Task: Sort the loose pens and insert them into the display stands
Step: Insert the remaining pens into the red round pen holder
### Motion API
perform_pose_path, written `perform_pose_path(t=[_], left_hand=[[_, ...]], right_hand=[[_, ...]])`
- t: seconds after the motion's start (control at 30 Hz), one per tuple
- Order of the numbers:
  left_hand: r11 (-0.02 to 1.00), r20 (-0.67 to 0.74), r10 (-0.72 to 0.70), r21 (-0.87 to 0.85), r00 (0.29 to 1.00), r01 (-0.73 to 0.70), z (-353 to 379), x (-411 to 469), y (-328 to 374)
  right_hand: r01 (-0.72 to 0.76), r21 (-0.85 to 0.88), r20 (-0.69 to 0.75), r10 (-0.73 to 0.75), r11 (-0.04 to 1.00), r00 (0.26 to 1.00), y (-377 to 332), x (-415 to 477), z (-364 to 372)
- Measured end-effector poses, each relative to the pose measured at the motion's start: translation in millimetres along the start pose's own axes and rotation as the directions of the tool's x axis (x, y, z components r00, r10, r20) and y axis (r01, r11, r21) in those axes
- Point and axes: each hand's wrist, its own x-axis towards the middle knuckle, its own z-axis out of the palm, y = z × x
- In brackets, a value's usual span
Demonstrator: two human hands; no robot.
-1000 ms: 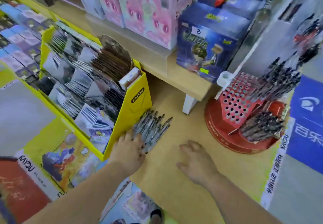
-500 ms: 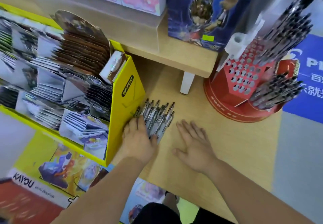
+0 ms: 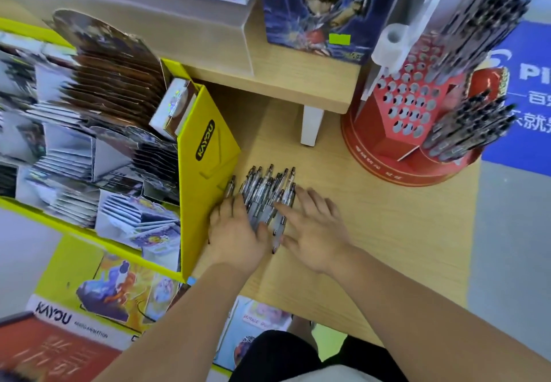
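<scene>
The person is showing a bare left forearm and a bare right forearm, uncovered down to the left hand and right hand. Left of the right forearm, the person is wearing a black fabric garment, with pale white cloth bordering it.

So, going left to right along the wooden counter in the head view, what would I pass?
Yellow card display → left hand → loose pens → right hand → red pen stand → blue sign. Both hands lie flat against the pen pile, one on each side.
</scene>
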Motion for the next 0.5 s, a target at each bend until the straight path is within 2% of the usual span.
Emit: perform_pose_path(t=[0.1, 0.23, 0.37, 0.5], left_hand=[[0.999, -0.034, -0.011, -0.044, 0.999, 0.009, 1, -4, -4], [0.999, -0.003, -0.028, -0.025, 1.000, 0.028, 0, -3, -11], [1.000, 0.098, -0.015, 0.004, 0.995, 0.015, -6, 0, -11], [0.997, 0.189, 0.055, 0.048, 0.980, -0.065, -11, 0, -5]], right_hand=[[-0.009, -0.007, 0.008, 0.009, 1.000, 1.000, 6, -14, 5], [-0.021, 0.007, 0.011, 0.020, 1.000, 1.000, 12, -28, 10], [-0.057, 0.027, 0.003, 0.057, 0.998, 0.998, 19, -42, 11], [-0.114, 0.086, 0.034, 0.112, 0.990, 0.993, 23, -55, 4]])
